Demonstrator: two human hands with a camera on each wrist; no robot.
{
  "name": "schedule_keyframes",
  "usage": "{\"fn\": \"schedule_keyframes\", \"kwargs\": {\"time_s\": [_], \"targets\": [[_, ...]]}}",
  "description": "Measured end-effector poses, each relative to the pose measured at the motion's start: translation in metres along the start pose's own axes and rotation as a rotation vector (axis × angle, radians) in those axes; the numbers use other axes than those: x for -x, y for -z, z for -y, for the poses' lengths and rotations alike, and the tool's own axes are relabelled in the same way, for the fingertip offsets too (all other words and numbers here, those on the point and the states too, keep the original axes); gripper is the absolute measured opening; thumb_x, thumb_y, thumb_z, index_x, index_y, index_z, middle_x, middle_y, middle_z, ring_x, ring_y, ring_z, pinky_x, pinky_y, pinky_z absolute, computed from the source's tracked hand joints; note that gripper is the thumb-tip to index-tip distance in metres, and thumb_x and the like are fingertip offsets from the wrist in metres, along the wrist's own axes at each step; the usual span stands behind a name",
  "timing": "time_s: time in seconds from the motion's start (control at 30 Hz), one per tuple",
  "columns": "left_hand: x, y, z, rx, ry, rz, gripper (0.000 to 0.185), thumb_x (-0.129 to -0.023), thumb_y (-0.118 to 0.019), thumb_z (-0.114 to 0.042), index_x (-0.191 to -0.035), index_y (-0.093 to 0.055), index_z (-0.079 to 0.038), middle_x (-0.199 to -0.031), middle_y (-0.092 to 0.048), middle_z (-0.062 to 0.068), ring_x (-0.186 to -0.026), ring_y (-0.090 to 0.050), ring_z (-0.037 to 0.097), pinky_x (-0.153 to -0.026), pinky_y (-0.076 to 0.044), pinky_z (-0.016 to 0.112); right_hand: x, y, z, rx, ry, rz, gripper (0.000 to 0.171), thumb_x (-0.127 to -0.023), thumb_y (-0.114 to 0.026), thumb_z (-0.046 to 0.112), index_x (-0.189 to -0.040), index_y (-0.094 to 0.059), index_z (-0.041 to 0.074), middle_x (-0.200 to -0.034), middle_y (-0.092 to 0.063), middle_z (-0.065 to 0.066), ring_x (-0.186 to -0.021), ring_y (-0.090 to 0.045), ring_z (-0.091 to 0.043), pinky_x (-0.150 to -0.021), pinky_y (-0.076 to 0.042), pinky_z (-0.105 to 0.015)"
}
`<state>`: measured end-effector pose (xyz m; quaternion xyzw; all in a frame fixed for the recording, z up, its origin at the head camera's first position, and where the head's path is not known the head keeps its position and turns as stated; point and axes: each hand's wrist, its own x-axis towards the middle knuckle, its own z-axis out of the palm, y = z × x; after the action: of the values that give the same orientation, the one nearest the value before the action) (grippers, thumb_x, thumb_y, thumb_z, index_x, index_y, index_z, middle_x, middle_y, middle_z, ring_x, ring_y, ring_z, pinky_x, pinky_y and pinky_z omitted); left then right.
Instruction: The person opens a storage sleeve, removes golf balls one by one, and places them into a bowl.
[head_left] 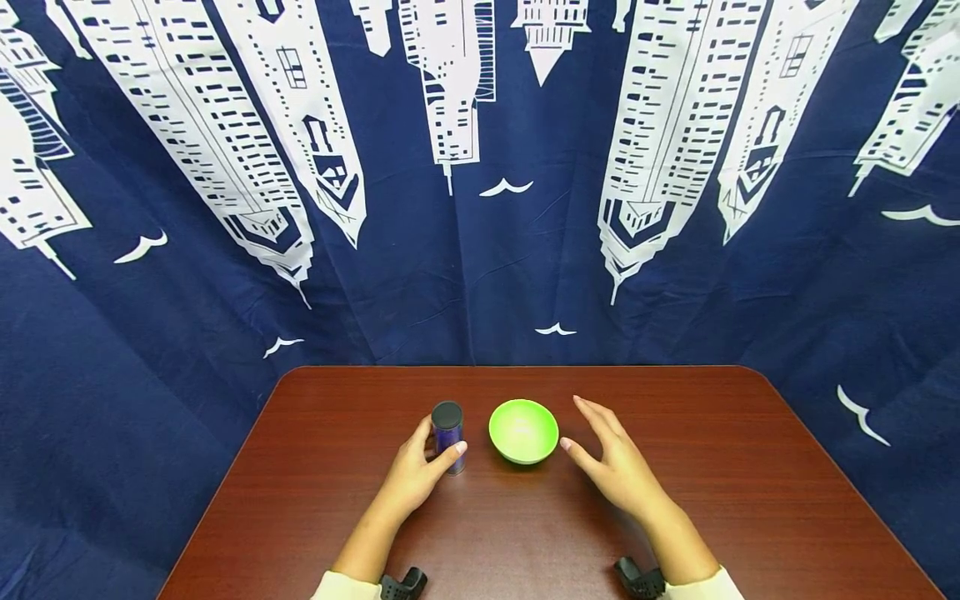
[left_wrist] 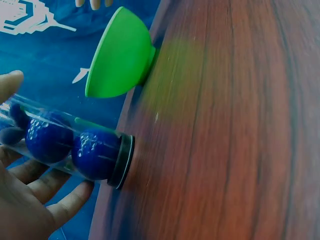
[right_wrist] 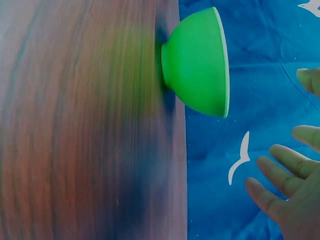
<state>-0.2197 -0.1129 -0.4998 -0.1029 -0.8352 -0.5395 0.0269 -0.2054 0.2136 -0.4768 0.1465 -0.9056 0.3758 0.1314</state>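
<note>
A clear tube of blue balls [head_left: 448, 437] with a dark lid stands upright on the table, left of a bright green bowl [head_left: 523, 429]. My left hand [head_left: 412, 477] is round the tube, the thumb across its near side and the fingers on its far side. In the left wrist view, the tube [left_wrist: 72, 145] shows shiny blue balls and a black bottom cap at the table surface. The bowl stands mouth up on its narrow foot. To its right, my right hand [head_left: 626, 471] is raised with fingers spread and holds nothing; its fingertips are apart from the bowl [right_wrist: 197, 65].
The reddish-brown wooden table [head_left: 750, 500] has rounded far corners. Behind it hangs a dark blue cloth [head_left: 420, 292] printed with white upside-down buildings and birds. A black band [head_left: 405, 583] is on the left wrist, another black band [head_left: 640, 577] on the right.
</note>
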Motion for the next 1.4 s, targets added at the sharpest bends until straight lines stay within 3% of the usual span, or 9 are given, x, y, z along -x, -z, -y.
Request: {"fn": "schedule_keyframes", "kwargs": {"time_s": [0.13,0.37,0.67,0.97,1.17,1.4], "targets": [[-0.001,-0.005,0.000,-0.018,0.004,-0.021,0.062,-0.093,-0.071,-0.043,-0.143,-0.047,-0.016,-0.126,-0.067,0.014,-0.115,-0.067,0.029,-0.098,-0.055,0.049,0.002,-0.004,0.003,-0.014,0.007,0.005,0.069,-0.096,-0.069,0.036,-0.156,-0.038,0.022,-0.152,-0.043,-0.011,-0.139,-0.047,-0.041,-0.107,-0.041,-0.068],[0.000,-0.008,-0.001,-0.021,0.004,-0.008,0.050,-0.097,-0.067,-0.038,-0.138,-0.048,-0.015,-0.127,-0.067,0.016,-0.116,-0.068,0.034,-0.097,-0.055,0.053,0.004,-0.007,0.010,-0.030,0.030,0.019,0.068,-0.097,-0.068,0.037,-0.157,-0.037,0.024,-0.151,-0.045,-0.009,-0.139,-0.049,-0.038,-0.107,-0.042,-0.066],[0.006,-0.012,-0.009,-0.048,0.023,-0.002,0.056,-0.096,-0.068,-0.042,-0.143,-0.047,-0.020,-0.133,-0.065,0.014,-0.123,-0.064,0.034,-0.101,-0.051,0.057,0.003,-0.008,0.024,-0.065,0.088,0.012,0.061,-0.096,-0.069,0.035,-0.152,-0.045,0.026,-0.145,-0.051,-0.001,-0.136,-0.053,-0.028,-0.107,-0.046,-0.059],[0.011,-0.016,-0.019,-0.033,-0.043,0.035,0.054,-0.092,-0.073,-0.040,-0.140,-0.053,-0.025,-0.134,-0.064,0.005,-0.126,-0.060,0.029,-0.103,-0.050,0.056,0.003,-0.009,0.034,-0.068,0.150,0.005,0.053,-0.095,-0.072,0.028,-0.145,-0.054,0.020,-0.136,-0.059,0.000,-0.124,-0.060,-0.022,-0.103,-0.050,-0.047],[0.012,-0.019,-0.023,-0.031,-0.069,0.056,0.053,-0.089,-0.075,-0.043,-0.138,-0.055,-0.032,-0.131,-0.062,0.001,-0.121,-0.060,0.026,-0.098,-0.051,0.051,0.003,-0.012,0.039,-0.068,0.169,0.015,0.051,-0.095,-0.072,0.029,-0.142,-0.057,0.016,-0.132,-0.061,0.000,-0.118,-0.061,-0.022,-0.100,-0.051,-0.043],[0.013,-0.022,-0.027,-0.053,-0.050,0.089,0.053,-0.089,-0.075,-0.047,-0.137,-0.054,-0.038,-0.130,-0.060,0.001,-0.118,-0.060,0.027,-0.090,-0.055,0.049,0.001,-0.016,0.042,-0.090,0.198,0.027,0.051,-0.094,-0.073,0.028,-0.142,-0.057,0.021,-0.130,-0.062,0.004,-0.115,-0.064,-0.020,-0.097,-0.053,-0.035]]}}
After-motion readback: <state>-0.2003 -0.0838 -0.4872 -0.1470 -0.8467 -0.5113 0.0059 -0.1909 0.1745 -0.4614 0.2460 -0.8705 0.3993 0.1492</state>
